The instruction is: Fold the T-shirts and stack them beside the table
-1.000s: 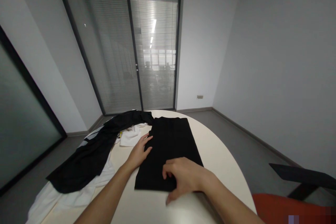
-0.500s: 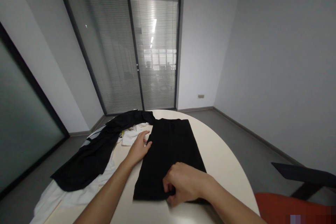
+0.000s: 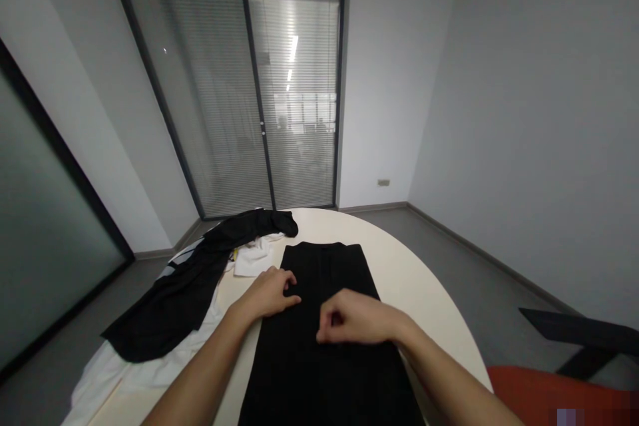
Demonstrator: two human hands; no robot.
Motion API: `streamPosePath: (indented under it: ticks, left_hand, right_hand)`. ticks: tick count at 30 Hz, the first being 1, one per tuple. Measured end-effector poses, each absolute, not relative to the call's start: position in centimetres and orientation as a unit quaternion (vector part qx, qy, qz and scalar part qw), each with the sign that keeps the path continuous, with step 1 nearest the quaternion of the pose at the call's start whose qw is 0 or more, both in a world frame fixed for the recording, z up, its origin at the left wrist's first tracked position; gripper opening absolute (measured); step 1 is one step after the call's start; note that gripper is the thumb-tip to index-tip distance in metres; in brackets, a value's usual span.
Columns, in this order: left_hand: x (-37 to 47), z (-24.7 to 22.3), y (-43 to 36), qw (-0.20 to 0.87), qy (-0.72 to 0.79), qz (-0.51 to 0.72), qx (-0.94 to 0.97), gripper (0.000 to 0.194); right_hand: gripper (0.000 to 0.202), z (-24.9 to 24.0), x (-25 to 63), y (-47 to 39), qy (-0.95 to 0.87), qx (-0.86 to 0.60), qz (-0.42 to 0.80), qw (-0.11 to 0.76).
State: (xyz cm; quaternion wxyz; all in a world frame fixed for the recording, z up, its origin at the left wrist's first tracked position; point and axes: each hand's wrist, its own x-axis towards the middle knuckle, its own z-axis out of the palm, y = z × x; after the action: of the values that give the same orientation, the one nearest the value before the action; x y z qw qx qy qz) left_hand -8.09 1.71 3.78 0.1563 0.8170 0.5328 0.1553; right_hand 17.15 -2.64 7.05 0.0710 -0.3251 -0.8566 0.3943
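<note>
A black garment lies folded flat on the round table, its near end running out of the bottom of the view. Near its left edge, my left hand rests on the cloth with its thumb and fingers apart. My right hand is over the middle of the garment, its fingers curled toward the thumb. I see no raised fold or edge of cloth in it; whether it touches the garment is hard to tell.
On the left of the cream table are a rumpled black garment and white cloth partly under it. An orange chair with a black armrest stands at the right. Beyond is a glass partition with blinds.
The folded black garment has slid toward me, its near edge now out of view. My right hand has let go of that edge and moved forward; my left hand has shifted slightly nearer and rightward.
</note>
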Motion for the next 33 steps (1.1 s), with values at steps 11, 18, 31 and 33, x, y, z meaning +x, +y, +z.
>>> streamPosePath:
  ticks: [11,18,31,33]
  left_hand:
    - [-7.5,5.6,0.7,0.168,0.532,0.083,0.826,0.033]
    - [-6.7,5.4,0.4,0.162,0.512,0.097,0.838,0.026]
    - [-5.5,6.8,-0.5,0.227,0.455,0.111,0.854,0.021]
    - [-5.4,7.1,-0.6,0.237,0.423,0.138,0.863,0.026]
  right_hand:
    - [0.025,4.5,21.2,1.5,-0.847,-0.469,0.178,0.176]
    - [0.022,5.2,20.8,0.8,-0.833,-0.48,0.219,0.165]
    - [0.036,5.7,21.0,0.1,-0.864,-0.359,0.303,0.182]
    - [0.044,5.8,21.0,0.0,-0.867,-0.337,0.316,0.185]
